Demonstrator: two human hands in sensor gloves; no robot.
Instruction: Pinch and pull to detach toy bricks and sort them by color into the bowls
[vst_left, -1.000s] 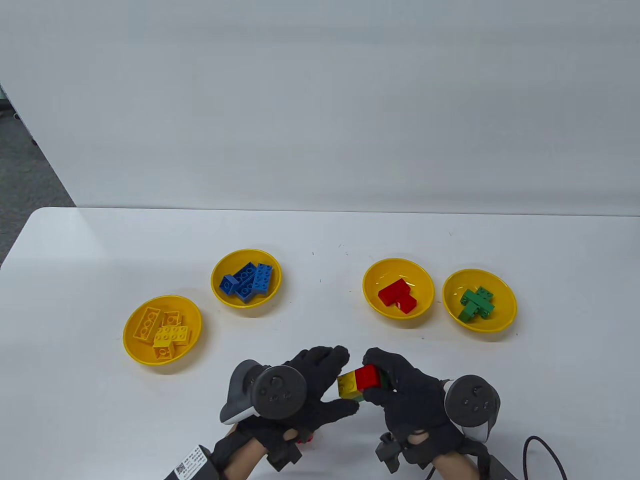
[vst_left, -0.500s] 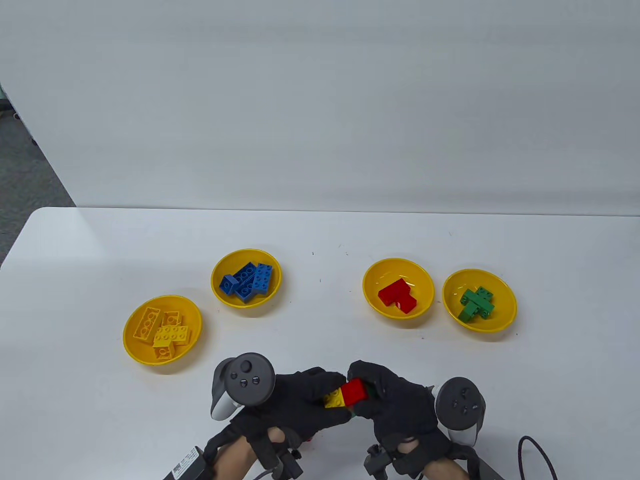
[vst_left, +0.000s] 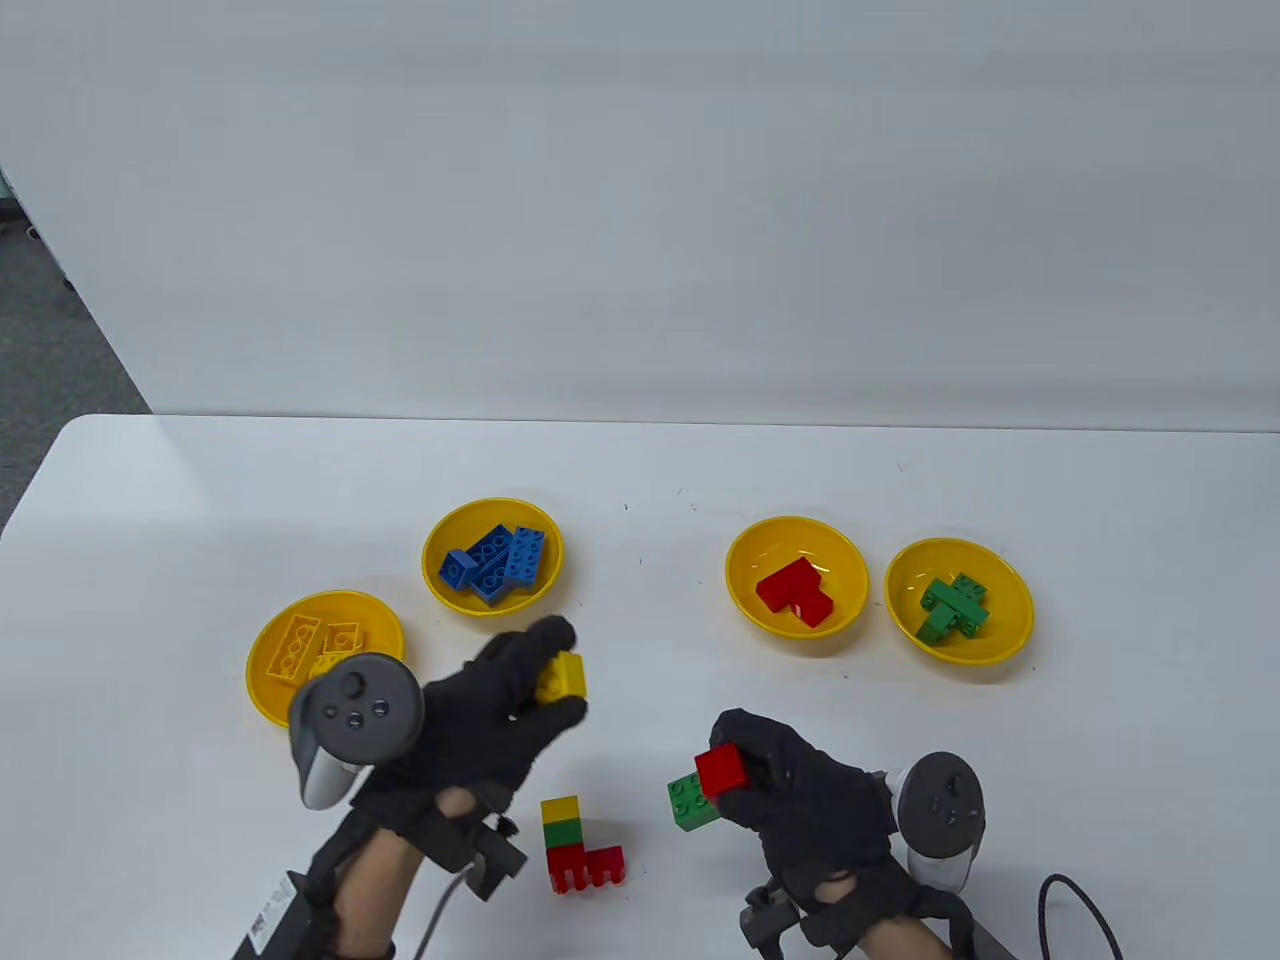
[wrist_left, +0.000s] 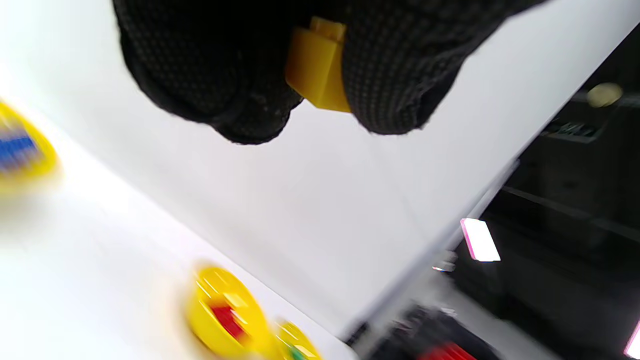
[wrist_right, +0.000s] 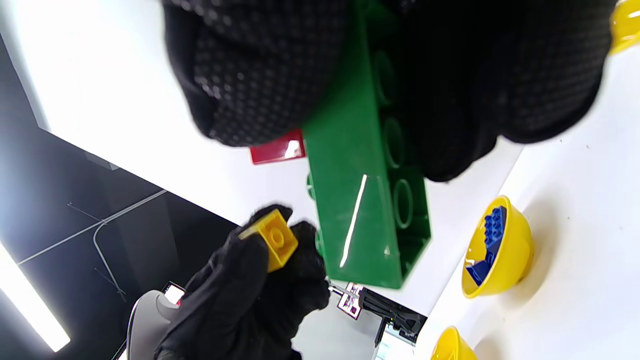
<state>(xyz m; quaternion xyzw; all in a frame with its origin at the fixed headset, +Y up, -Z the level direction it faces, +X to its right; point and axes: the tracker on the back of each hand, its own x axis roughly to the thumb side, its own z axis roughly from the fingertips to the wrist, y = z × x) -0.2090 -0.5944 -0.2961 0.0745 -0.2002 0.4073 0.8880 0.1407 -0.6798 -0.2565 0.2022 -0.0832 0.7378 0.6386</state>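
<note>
White table (vst_left: 700, 470) with rounded far-left corner; a few small dark specks on its surface. Four yellow bowls rest directly on it. Taking the bowl of blue bricks (vst_left: 492, 556) as reference: the bowl of yellow bricks (vst_left: 268, 690) stands near it, to its near left; the bowl of red bricks (vst_left: 796, 573) stands well apart to its right; the bowl of green bricks (vst_left: 958, 600) sits just beyond that, further right. A small stack of yellow, green and red bricks (vst_left: 580, 846) lies on the table, nearer the front edge than the blue-brick bowl.
</note>
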